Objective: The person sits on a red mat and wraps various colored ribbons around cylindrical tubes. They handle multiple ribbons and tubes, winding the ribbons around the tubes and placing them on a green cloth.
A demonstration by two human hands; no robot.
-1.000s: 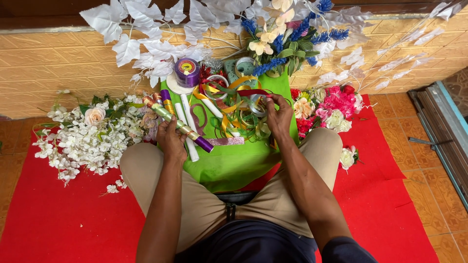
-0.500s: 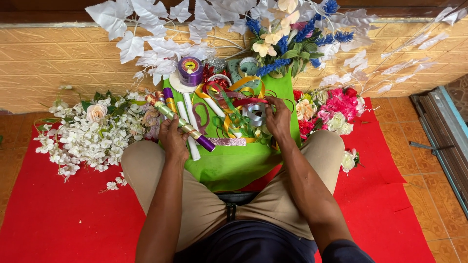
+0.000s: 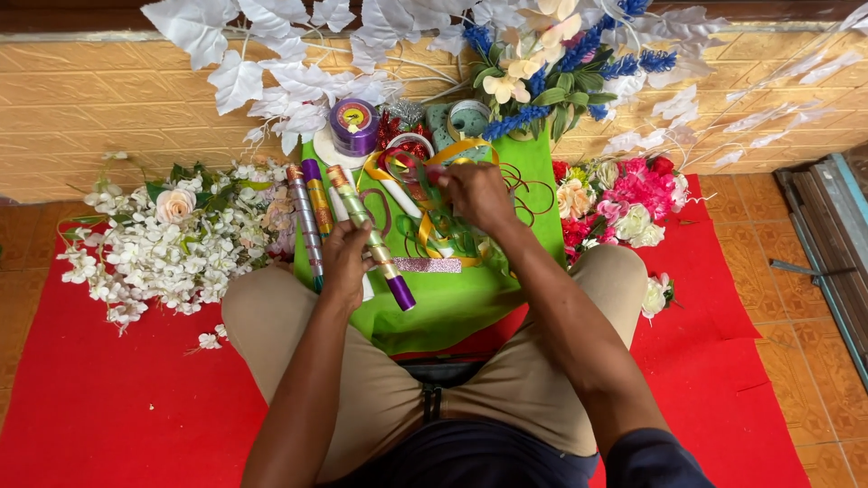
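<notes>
I sit cross-legged with a green sheet (image 3: 470,298) spread over my lap and the red mat. My left hand (image 3: 345,262) rests on the rolls of patterned wrapping foil (image 3: 371,237) that lie across the green sheet. My right hand (image 3: 477,194) is closed on a tangle of green, gold and red ribbon (image 3: 434,221) in the middle of the sheet. A purple ribbon spool (image 3: 353,126) stands at the sheet's far edge, beside a greenish tape roll (image 3: 468,117).
White artificial flowers (image 3: 172,239) lie heaped at my left on the red mat (image 3: 117,407). Pink and cream flowers (image 3: 624,199) lie at my right. White leaf sprays and blue-and-cream blooms (image 3: 542,63) lean on the tan tiled step (image 3: 81,99). A metal door track (image 3: 832,244) runs at far right.
My right hand has moved left and up from the sheet's right side into the ribbon pile. My left hand has stayed on the foil rolls.
</notes>
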